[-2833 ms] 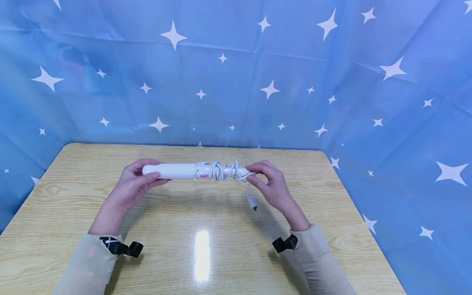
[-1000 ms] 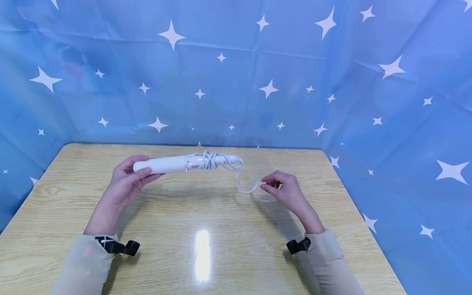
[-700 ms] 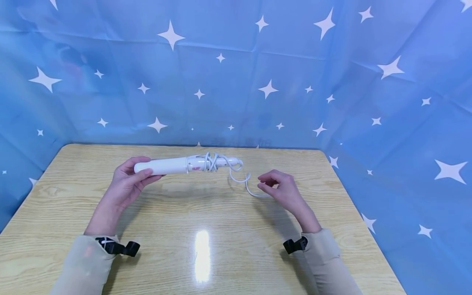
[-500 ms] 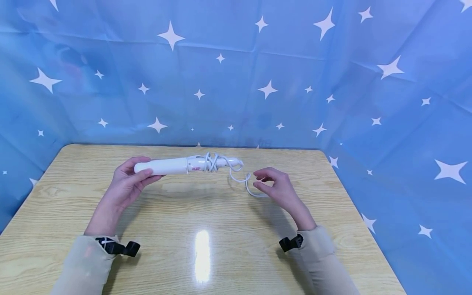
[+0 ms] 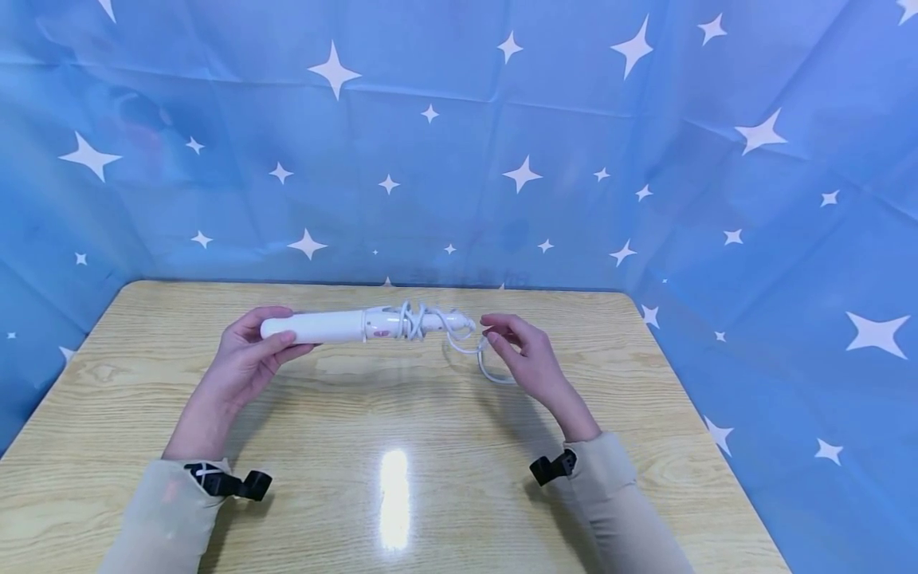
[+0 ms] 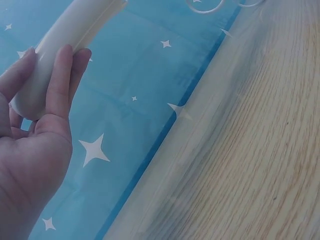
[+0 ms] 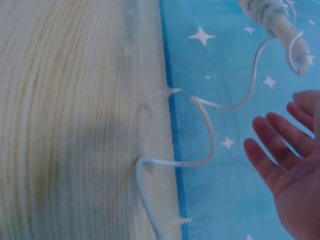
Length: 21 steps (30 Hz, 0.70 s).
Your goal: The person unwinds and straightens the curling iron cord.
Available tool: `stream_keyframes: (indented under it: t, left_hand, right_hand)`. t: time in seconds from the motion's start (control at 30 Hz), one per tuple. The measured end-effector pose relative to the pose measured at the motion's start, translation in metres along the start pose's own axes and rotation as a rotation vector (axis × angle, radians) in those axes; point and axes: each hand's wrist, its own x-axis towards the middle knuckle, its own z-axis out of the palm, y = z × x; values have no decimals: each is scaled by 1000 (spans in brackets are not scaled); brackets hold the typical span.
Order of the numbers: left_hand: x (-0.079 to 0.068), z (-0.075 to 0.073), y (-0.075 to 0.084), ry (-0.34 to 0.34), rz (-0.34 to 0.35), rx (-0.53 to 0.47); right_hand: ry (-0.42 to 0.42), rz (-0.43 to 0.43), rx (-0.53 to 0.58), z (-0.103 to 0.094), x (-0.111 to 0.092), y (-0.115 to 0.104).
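Observation:
A white appliance that looks like a curling iron (image 5: 326, 326) is held level above the table, its thick barrel to the left. My left hand (image 5: 247, 355) grips the barrel's end between thumb and fingers, also seen round the barrel (image 6: 52, 50) in the left wrist view. White power cord (image 5: 412, 322) is wound around the slimmer handle on the right. A loose length of the cord (image 7: 210, 132) hangs down in bends in the right wrist view. My right hand (image 5: 527, 355), fingers loosely bent and holding nothing, is beside the handle's cord end. The plug is hidden.
Beneath both hands is a light wood-grain table (image 5: 323, 478) with a bright light reflection. A blue cloth with white stars (image 5: 459, 143) hangs behind and to the sides. Each wrist wears a black camera on a strap.
The right hand pulled a length of cord loose to the right, let it go, then moved back left to the handle's end. The left hand kept its grip on the curling iron.

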Motion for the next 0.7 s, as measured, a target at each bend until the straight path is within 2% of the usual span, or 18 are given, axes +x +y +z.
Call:
stream_keyframes:
  t: [0.37,0.57,0.7]
  left_hand:
    - [0,0,0,-47,-17,-4]
    - [0,2,1,-38,-3,-21]
    - [-1,2,0,-4,12,2]
  right_hand:
    - [-16,2,170,10,5,-9]
    - [-53,54,112,12,6,-6]
    - [-107,56,-41,15,6,2]
